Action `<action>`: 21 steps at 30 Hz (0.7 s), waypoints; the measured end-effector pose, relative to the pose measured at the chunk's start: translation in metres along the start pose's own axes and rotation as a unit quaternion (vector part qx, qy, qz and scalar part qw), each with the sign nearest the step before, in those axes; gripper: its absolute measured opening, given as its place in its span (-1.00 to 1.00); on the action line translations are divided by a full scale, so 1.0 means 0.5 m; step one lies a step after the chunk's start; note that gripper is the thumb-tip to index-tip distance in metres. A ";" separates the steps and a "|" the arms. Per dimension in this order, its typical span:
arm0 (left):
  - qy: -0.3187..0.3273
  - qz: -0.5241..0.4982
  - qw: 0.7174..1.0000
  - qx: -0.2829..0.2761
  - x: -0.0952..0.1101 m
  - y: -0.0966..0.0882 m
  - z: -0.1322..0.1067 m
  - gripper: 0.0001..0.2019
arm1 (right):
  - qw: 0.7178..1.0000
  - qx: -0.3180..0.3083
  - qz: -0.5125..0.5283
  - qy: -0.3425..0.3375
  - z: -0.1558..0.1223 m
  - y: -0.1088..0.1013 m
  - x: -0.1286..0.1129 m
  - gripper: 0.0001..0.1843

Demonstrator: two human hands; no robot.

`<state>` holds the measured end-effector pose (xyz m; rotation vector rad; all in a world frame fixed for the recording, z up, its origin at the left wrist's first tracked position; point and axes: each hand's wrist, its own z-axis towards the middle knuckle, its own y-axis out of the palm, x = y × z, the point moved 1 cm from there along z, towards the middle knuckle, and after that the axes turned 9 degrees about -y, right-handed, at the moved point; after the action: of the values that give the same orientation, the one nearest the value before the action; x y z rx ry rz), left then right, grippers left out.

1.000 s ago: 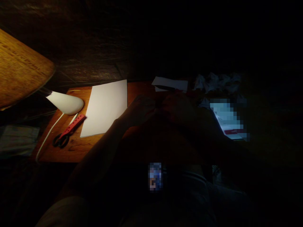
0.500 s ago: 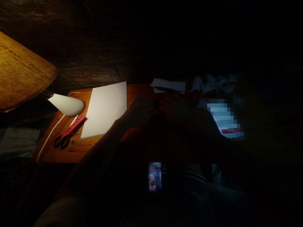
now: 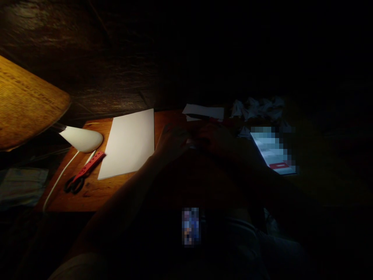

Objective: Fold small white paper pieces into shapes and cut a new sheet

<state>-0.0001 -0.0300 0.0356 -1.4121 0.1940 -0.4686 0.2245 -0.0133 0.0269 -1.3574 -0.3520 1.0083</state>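
Roughly: both hands meet just right of the white sheet [image 3: 128, 144], left hand [image 3: 172, 140] and right hand [image 3: 217, 139] fingertip to fingertip over what looks like a small pale scrap [image 3: 190, 145]. I'd judge it fine pinching or folding work. It's too dark to tell either grip. Any next move needs fingertip precision. Scissors [image 3: 83, 174] lie left of the sheet.

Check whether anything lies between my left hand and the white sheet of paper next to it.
Nothing visible does: the left hand is right at the edge of the white sheet. The scissors lie on the sheet's other side, out of the way.
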 end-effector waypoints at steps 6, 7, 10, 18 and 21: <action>0.028 -0.030 0.999 0.019 -0.010 0.004 -0.003 -0.82 | 0.999 0.014 -0.014 0.026 0.006 0.004 -0.009 -0.69; 0.035 -0.037 0.999 0.018 -0.011 0.007 -0.003 -0.84 | 0.999 0.018 -0.019 0.034 0.006 0.004 -0.008 -0.70; 0.045 -0.062 0.997 0.010 -0.013 0.018 -0.003 -0.82 | 0.998 0.032 -0.031 0.052 0.003 0.006 -0.003 -0.77; 0.045 -0.090 0.995 -0.007 -0.019 0.050 -0.007 -0.78 | 0.997 0.045 -0.042 0.052 0.000 0.014 0.004 -0.80; 0.040 -0.093 0.994 -0.031 -0.022 0.050 -0.007 -0.77 | 0.997 0.030 -0.044 0.049 -0.001 0.010 0.004 -0.80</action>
<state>-0.0064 -0.0264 0.0089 -1.4805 0.1432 -0.6797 0.2237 -0.0127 0.0215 -1.3212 -0.3036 0.8693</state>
